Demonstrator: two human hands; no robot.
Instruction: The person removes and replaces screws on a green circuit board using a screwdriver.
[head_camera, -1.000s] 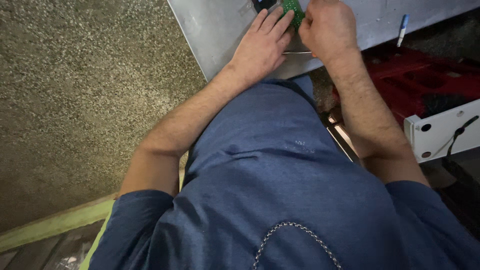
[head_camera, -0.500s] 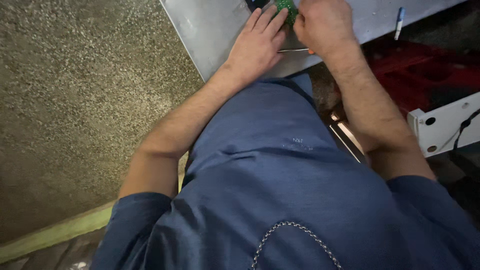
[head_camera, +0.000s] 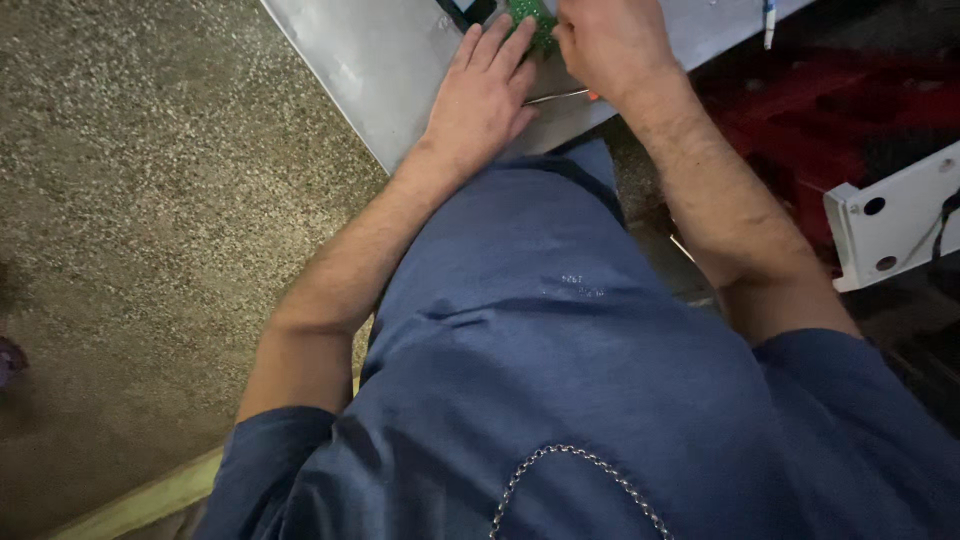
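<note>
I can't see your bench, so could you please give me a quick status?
Left hand flat on green circuit board. Right hand closed beside it. Thin metal rod underneath.

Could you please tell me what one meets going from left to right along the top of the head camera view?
Speckled floor → grey metal tabletop → left hand → green circuit board → right hand → blue-tipped pen → white bracket with holes.

Your left hand (head_camera: 485, 95): flat, palm down, fingers (head_camera: 500, 45) extended forward and together, forearm angled up from lower left. Your right hand (head_camera: 610, 45): curled, knuckles up, fingertips pinched inward toward left hand; grip hidden.
</note>
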